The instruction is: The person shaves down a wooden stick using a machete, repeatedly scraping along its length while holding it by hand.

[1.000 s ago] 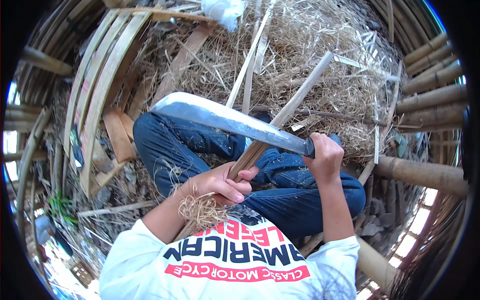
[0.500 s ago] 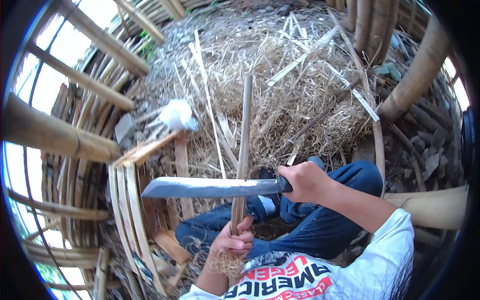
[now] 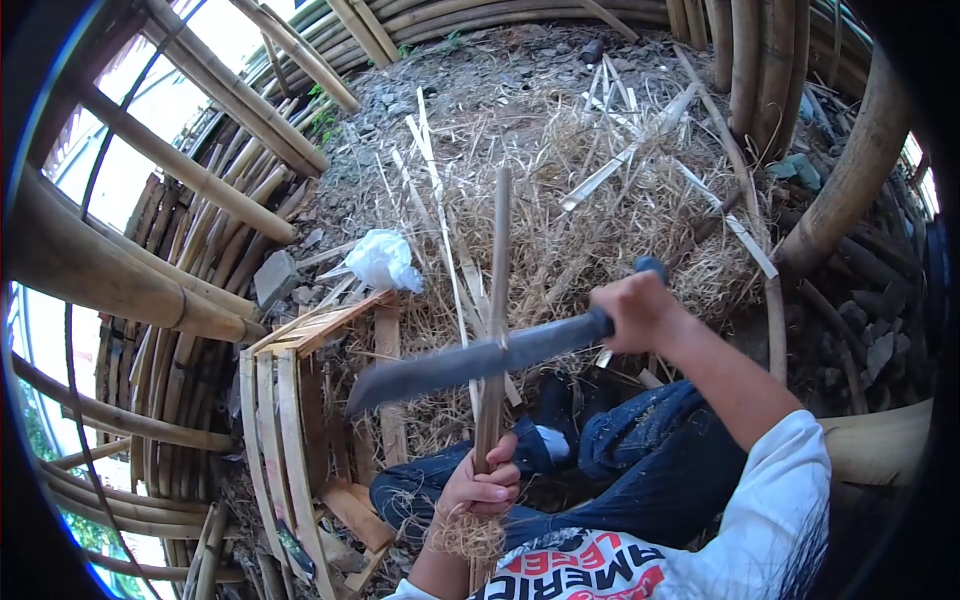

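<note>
My right hand is closed around the dark handle of a machete. Its long blade points left and lies across a narrow upright piece of bamboo, slightly blurred toward the tip. Low on that bamboo, my left hand grips it with the fingers wrapped round. A tangle of fine shavings clings below the left hand, near the wrist. The bamboo's lower end runs down in front of my shirt.
Curly shavings and pale split strips cover the ground ahead. A wooden crate stands to the left, with a white plastic bag behind it. Thick bamboo poles rise at both sides, and rubble lies at the right.
My right hand has moved up and away, and the machete blade now slants down to the left instead of lying level. The left hand keeps its hold; the whole view has shifted slightly.
</note>
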A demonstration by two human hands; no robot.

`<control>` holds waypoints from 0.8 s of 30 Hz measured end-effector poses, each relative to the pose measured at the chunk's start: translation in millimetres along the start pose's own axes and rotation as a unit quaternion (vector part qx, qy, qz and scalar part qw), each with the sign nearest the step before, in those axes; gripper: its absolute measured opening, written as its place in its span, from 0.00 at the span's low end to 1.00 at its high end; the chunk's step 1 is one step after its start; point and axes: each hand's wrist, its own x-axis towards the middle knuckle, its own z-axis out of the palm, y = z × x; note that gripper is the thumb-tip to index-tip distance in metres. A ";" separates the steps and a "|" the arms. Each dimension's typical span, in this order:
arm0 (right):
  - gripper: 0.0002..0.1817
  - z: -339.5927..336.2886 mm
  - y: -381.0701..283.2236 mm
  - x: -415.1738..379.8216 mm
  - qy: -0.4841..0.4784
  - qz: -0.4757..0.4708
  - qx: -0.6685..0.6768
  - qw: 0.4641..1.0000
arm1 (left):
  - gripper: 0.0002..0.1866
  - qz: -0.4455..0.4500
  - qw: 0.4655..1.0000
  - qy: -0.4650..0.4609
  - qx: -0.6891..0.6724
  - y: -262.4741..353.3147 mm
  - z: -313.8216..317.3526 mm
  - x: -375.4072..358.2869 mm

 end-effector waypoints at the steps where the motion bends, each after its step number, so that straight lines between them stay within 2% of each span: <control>1: 0.12 -0.3 9.2 0.1 0.005 -0.001 0.006 1.000 | 0.23 0.013 1.000 -0.012 -0.008 4.4 -2.0 -6.3; 3: 0.10 -7.3 25.6 3.0 -0.005 0.072 -0.049 0.996 | 0.23 0.016 1.000 0.014 0.016 11.1 2.6 -9.0; 6: 0.09 0.4 12.0 3.0 -0.013 0.089 -0.035 0.995 | 0.23 0.032 0.999 0.020 -0.014 12.0 -7.9 -4.0; 7: 0.09 1.4 8.0 2.4 -0.015 0.089 -0.037 0.995 | 0.23 0.033 0.999 0.019 -0.016 14.2 -11.2 -5.1; 9: 0.09 0.8 -0.5 2.0 0.023 0.067 0.035 0.997 | 0.23 0.010 0.997 -0.069 -0.030 18.5 -12.9 -4.8; 10: 0.10 3.5 -5.2 1.0 0.045 0.056 0.067 0.995 | 0.23 0.017 0.999 -0.029 -0.038 13.3 -3.4 -6.4; 11: 0.10 3.1 -12.8 2.1 0.048 0.050 0.066 0.995 | 0.23 0.022 0.999 -0.032 -0.034 8.2 1.9 -4.4; 13: 0.10 -3.4 -26.5 7.0 0.018 0.022 0.064 0.998 | 0.23 -0.010 0.999 0.044 0.022 0.5 8.1 1.3; 15: 0.10 -10.5 -17.4 13.2 0.017 0.016 0.058 0.998 | 0.24 -0.018 0.998 0.018 0.054 2.5 2.2 -2.2; 18: 0.09 -19.4 7.6 14.7 0.045 0.107 -0.012 0.993 | 0.23 -0.040 0.998 0.018 0.039 -1.8 -2.9 -4.7; 19: 0.09 -19.8 12.9 13.0 0.050 0.107 -0.017 0.993 | 0.23 -0.043 0.998 0.013 0.042 -3.7 -6.8 -5.3; 21: 0.09 -15.6 22.6 9.3 0.064 0.182 -0.034 0.981 | 0.22 -0.055 0.998 0.014 -0.001 -7.8 -13.8 -5.9; 23: 0.09 -10.1 21.3 2.8 0.045 0.193 -0.007 0.980 | 0.22 -0.057 0.998 0.021 -0.018 -8.5 -15.9 -4.3; 24: 0.10 -10.6 13.6 1.1 0.026 0.148 -0.002 0.989 | 0.23 -0.059 0.998 0.012 -0.011 -7.3 -11.5 -3.3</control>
